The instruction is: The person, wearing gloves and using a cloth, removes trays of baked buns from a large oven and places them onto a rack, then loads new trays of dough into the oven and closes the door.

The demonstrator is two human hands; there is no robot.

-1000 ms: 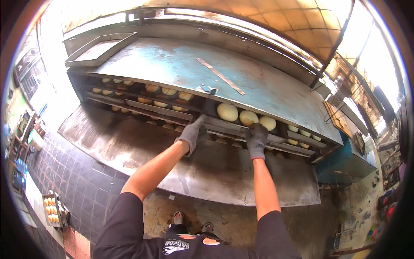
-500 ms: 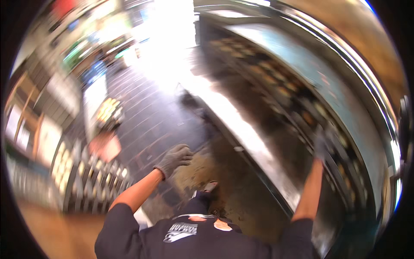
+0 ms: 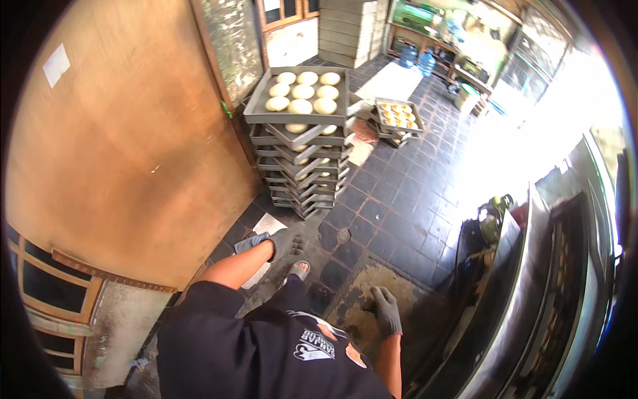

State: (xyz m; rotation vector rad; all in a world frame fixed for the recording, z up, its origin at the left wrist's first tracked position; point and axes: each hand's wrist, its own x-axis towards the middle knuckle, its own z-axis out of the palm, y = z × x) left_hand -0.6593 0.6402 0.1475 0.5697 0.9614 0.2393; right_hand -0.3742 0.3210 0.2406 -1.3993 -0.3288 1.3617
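Note:
A grey knitted glove covers my left hand (image 3: 287, 243), which is held out low over the floor with its fingers loosely stretched and nothing in it. My right hand (image 3: 385, 312), gloved the same way, hangs over a worn patch of floor, fingers apart and slightly bent, holding nothing. Ahead of my left hand rises a tall stack of metal trays (image 3: 299, 156), set crosswise at alternating angles. Pale round dough balls (image 3: 304, 92) lie in rows in its top tray, and more show between the lower trays. Neither hand touches the stack.
Beyond the stack, a low pile of trays (image 3: 399, 130) carries golden-topped buns. To the right runs a long metal oven (image 3: 518, 299), with a green gas cylinder (image 3: 495, 216) by its far end. A wooden panel wall (image 3: 126, 139) stands left. Blue water jugs (image 3: 425, 63) are far back.
My view has swung left, from the open oven to the tray stack. My right hand has come away from the trays in the oven and dropped near my body. My left hand stays empty.

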